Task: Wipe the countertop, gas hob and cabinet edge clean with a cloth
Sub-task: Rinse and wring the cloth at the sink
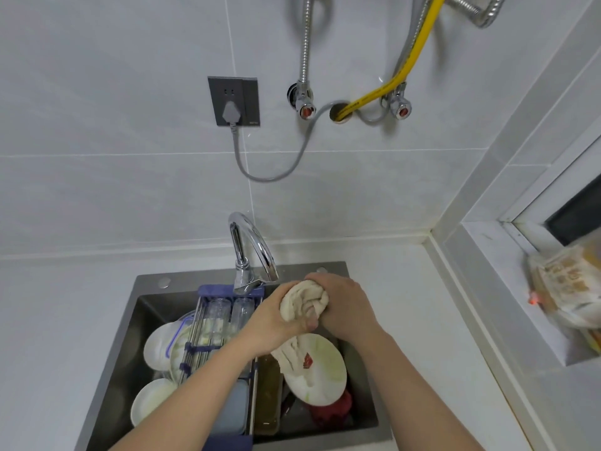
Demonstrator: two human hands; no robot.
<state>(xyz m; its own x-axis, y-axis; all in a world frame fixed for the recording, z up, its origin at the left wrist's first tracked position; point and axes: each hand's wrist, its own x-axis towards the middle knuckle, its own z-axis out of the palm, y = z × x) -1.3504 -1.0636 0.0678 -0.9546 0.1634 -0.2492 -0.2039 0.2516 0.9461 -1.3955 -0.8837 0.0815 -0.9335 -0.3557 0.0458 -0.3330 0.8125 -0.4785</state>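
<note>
The pale desk (400, 288) wraps around a dark sink (110, 359), and that sink is crowded: white plates (320, 375), a blue-framed rack (224, 320) with glasses, a red cup low down. Above it all curves the tap (252, 249). Over the basin, both hands are busy. The left hand (276, 323) grips the lower part of the cream cloth (304, 304), the right hand (344, 304) clamps round its top, and they look to be wringing it, a loose tail dangling onto a plate. The risk from here? If the twist is weak, the cloth stays sodden and would streak the desk and hob. That hanging tail could also drag across dirty dishes and pick up grease.
</note>
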